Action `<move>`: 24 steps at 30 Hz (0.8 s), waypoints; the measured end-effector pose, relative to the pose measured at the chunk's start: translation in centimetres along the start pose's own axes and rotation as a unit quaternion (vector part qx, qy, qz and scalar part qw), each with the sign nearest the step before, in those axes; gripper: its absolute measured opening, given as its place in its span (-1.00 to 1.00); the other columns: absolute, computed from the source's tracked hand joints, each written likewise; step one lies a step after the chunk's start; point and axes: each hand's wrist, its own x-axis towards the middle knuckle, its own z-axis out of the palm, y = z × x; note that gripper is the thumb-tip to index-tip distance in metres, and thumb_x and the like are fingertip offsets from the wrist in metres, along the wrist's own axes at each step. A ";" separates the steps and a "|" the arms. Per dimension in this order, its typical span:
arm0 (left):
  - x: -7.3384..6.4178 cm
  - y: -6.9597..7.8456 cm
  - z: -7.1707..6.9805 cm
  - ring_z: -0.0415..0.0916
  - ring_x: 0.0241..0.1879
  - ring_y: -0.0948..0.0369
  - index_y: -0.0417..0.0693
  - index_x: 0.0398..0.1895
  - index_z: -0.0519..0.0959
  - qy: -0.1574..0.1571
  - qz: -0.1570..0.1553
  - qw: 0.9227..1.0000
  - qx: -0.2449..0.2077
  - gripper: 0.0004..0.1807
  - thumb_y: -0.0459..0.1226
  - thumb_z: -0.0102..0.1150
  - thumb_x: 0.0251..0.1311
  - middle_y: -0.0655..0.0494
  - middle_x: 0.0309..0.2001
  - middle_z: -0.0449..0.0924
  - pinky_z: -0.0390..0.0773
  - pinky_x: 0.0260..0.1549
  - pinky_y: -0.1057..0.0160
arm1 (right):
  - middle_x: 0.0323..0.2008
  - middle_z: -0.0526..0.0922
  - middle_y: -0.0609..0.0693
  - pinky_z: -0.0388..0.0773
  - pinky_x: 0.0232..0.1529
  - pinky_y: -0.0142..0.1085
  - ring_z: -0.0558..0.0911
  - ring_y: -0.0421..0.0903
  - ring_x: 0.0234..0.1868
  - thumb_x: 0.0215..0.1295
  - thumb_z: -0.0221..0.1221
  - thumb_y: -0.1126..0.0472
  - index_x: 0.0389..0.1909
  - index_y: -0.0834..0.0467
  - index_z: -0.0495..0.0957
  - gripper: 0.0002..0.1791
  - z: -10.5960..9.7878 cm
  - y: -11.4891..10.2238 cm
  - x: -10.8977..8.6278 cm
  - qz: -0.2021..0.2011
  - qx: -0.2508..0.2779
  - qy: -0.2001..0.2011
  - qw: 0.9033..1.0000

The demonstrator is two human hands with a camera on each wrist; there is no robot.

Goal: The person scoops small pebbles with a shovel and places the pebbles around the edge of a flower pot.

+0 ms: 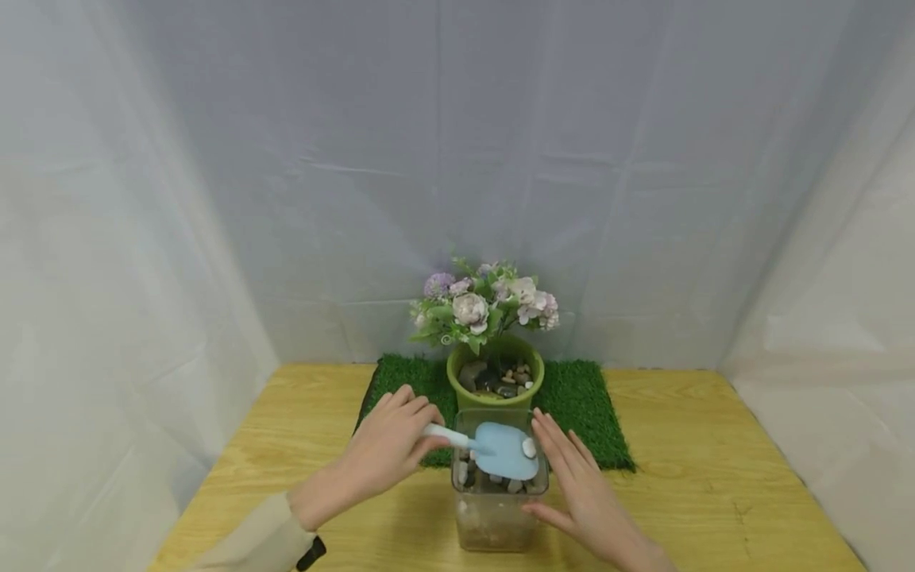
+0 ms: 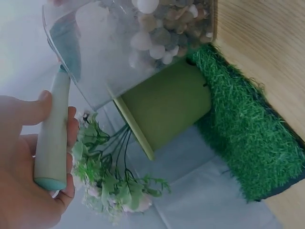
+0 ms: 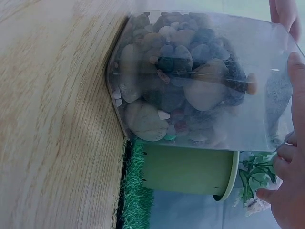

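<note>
My left hand [image 1: 389, 445] grips the pale handle of a light-blue trowel [image 1: 500, 453]. A white stone [image 1: 529, 448] lies on the trowel's blade, which is over the mouth of a clear plastic container [image 1: 493, 528]. Stones of mixed sizes [image 3: 205, 86] fill much of this container. Its right side is touched by my right hand [image 1: 582, 492], with the fingers extended along the rim and the thumb at the front. Just behind the container stands a green flowerpot [image 2: 167, 105] with stones [image 1: 507, 389] inside and pink, white and purple flowers [image 1: 472, 310].
The pot stands on a green artificial-grass mat [image 1: 586, 413] laid on a wooden table [image 1: 686, 469]. Pale sheeting [image 1: 500, 159] hangs behind the table and at both sides.
</note>
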 end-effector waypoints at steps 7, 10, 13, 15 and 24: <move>-1.1 -1.0 -0.8 0.21 -0.38 0.31 0.03 -0.26 0.68 0.047 -0.022 0.999 -0.009 -0.81 -0.07 0.36 0.24 0.26 -0.32 0.64 0.28 -0.31 0.28 | 0.63 -0.08 0.09 -0.41 0.52 -0.36 0.05 -0.02 0.59 0.19 0.36 -0.22 0.62 0.22 -0.09 0.20 0.0 -0.1 0.1 0.005 -0.001 -0.001 1.000; -1.3 -1.4 -1.1 0.22 -0.39 0.31 -0.01 -0.28 0.68 0.058 -0.026 0.998 0.000 -0.79 -0.08 0.39 0.20 0.25 -0.34 0.63 0.31 -0.30 0.27 | 0.63 -0.08 0.07 -0.42 0.52 -0.37 0.05 -0.02 0.59 0.19 0.35 -0.23 0.62 0.21 -0.10 0.20 0.0 -0.1 0.1 0.009 -0.002 -0.001 1.000; -1.4 -1.7 -1.4 0.23 -0.39 0.31 -0.02 -0.29 0.68 0.059 -0.031 0.998 0.003 -0.79 -0.09 0.40 0.20 0.24 -0.36 0.63 0.33 -0.28 0.26 | 0.63 -0.09 0.08 -0.41 0.52 -0.36 0.05 -0.02 0.59 0.21 0.33 -0.24 0.63 0.19 -0.12 0.19 0.0 0.0 0.1 0.007 -0.005 -0.003 1.000; -1.3 -2.0 -1.8 0.26 -0.39 0.30 -0.03 -0.30 0.68 0.058 -0.038 0.998 0.002 -0.80 -0.11 0.40 0.21 0.24 -0.37 0.63 0.36 -0.28 0.24 | 0.63 -0.08 0.10 -0.41 0.53 -0.34 0.04 -0.01 0.59 0.22 0.33 -0.24 0.62 0.21 -0.11 0.19 0.0 0.0 0.1 0.002 -0.007 -0.003 1.000; 1.0 -4.1 -2.7 0.28 -0.43 0.21 -0.07 -0.33 0.69 0.064 -0.077 0.994 0.036 -0.81 -0.14 0.43 0.19 0.15 -0.44 0.64 0.30 -0.37 0.21 | 0.62 -0.07 0.12 -0.40 0.54 -0.33 0.03 -0.01 0.60 0.20 0.34 -0.23 0.60 0.28 -0.05 0.18 0.0 0.2 0.0 -0.009 -0.011 0.001 1.000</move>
